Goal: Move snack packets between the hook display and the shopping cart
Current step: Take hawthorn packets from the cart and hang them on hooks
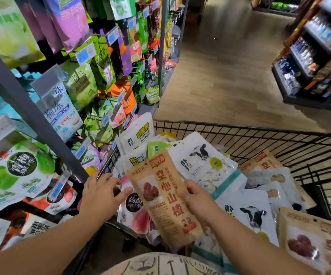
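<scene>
My right hand (195, 197) grips a brown packet (166, 201) above cow-print bags (200, 161) in the cart (259, 129); left hand (101, 193), fingers outstretched, by the hook display (31, 110)

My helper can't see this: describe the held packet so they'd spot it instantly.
Find the black wire shopping cart heaped with packets. At its near left, the right hand grips a tan packet picturing red fruit. Other tan packets lie in the cart; only this one is held.

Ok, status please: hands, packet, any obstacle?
Right hand grips tan packet over cart. Left hand open beside packet. No obstacle seen toward hook display.
</scene>
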The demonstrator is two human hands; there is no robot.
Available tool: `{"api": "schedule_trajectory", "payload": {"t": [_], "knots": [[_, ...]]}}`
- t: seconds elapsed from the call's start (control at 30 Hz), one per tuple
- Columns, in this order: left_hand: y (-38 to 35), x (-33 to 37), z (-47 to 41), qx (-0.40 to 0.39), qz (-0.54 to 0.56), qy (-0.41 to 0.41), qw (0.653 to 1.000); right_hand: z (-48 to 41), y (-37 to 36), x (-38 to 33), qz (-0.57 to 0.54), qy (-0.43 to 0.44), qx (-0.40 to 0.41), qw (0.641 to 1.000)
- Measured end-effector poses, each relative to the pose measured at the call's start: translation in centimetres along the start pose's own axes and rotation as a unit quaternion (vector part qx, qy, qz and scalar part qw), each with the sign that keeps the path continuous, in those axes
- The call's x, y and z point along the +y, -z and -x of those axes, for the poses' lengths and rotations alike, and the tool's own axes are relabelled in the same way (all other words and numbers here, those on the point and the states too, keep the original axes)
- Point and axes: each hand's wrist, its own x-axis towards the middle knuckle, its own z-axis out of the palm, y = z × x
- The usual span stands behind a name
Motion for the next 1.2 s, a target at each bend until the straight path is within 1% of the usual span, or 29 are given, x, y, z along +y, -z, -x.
{"api": "schedule_trajectory", "payload": {"t": [0.03,0.07,0.1,0.13,0.17,0.2,0.27,0.3,0.33,0.37,0.4,0.47,0.57,0.67,0.73,0.8,0.87,0.93,1.0,1.03,1.07,1.13,1.2], "knots": [[0.1,0.4,0.1,0.013,0.037,-0.017,0.999,0.1,0.0,-0.7,-0.074,0.010,0.009,0.997],[0.1,0.9,0.1,0.011,0.110,-0.026,0.993,0.2,-0.1,-1.2,-0.159,0.014,0.014,0.987],[0.6,1.9,0.4,-0.022,0.221,-0.020,0.975,0.2,-0.1,-1.8,-0.236,0.014,0.017,0.971],[1.4,3.1,0.7,-0.078,0.346,-0.015,0.935,0.4,-0.1,-2.4,-0.294,0.016,0.022,0.955],[2.1,4.5,1.0,-0.135,0.449,-0.020,0.883,0.5,-0.1,-3.0,-0.326,0.021,0.030,0.945],[2.4,5.7,1.2,-0.176,0.531,-0.024,0.829,0.6,-0.1,-3.4,-0.341,0.025,0.042,0.939],[3.1,7.8,1.4,-0.246,0.634,-0.023,0.733,0.8,0.1,-3.6,-0.347,0.031,0.070,0.935],[3.3,8.8,1.4,-0.276,0.662,-0.021,0.696,0.9,0.5,-3.3,-0.345,0.032,0.087,0.934],[3.4,9.8,1.4,-0.299,0.680,-0.019,0.669,1.1,0.9,-3.1,-0.345,0.033,0.103,0.932],[3.5,10.6,1.5,-0.316,0.689,-0.020,0.652,1.4,1.4,-2.7,-0.345,0.034,0.118,0.931],[3.4,11.3,1.5,-0.326,0.693,-0.015,0.643,1.8,2.0,-2.3,-0.343,0.033,0.132,0.930],[3.2,12.8,1.6,-0.345,0.685,-0.008,0.641,2.6,3.1,-1.5,-0.331,0.036,0.157,0.930],[2.4,15.1,2.0,-0.364,0.662,0.015,0.655,4.2,4.8,-0.4,-0.303,0.026,0.189,0.934],[1.9,17.1,2.6,-0.387,0.638,0.008,0.665,5.7,7.4,0.8,-0.178,-0.010,0.223,0.958],[1.7,17.8,3.0,-0.403,0.615,-0.012,0.677,6.7,9.5,2.1,-0.132,-0.028,0.268,0.954],[1.4,18.5,3.5,-0.420,0.588,-0.035,0.691,7.9,11.9,3.7,-0.081,-0.045,0.340,0.936],[1.0,19.0,4.0,-0.429,0.562,-0.044,0.706,9.7,14.4,4.8,-0.027,-0.085,0.416,0.905],[0.7,19.4,4.5,-0.430,0.547,-0.049,0.716,11.5,17.0,6.6,0.021,-0.143,0.471,0.870],[0.3,19.4,4.9,-0.434,0.543,-0.046,0.718,12.9,19.6,8.7,0.088,-0.222,0.505,0.829],[0.2,19.3,5.0,-0.436,0.539,-0.041,0.719,13.3,20.6,9.8,0.105,-0.261,0.512,0.811],[0.0,19.3,5.2,-0.437,0.536,-0.037,0.722,13.6,21.4,10.9,0.105,-0.297,0.508,0.802],[-0.2,19.2,5.3,-0.436,0.533,-0.028,0.724,14.0,22.1,12.8,0.086,-0.346,0.484,0.799],[-0.3,19.3,5.4,-0.440,0.528,-0.029,0.726,14.1,21.9,13.9,0.039,-0.366,0.465,0.805]]}}
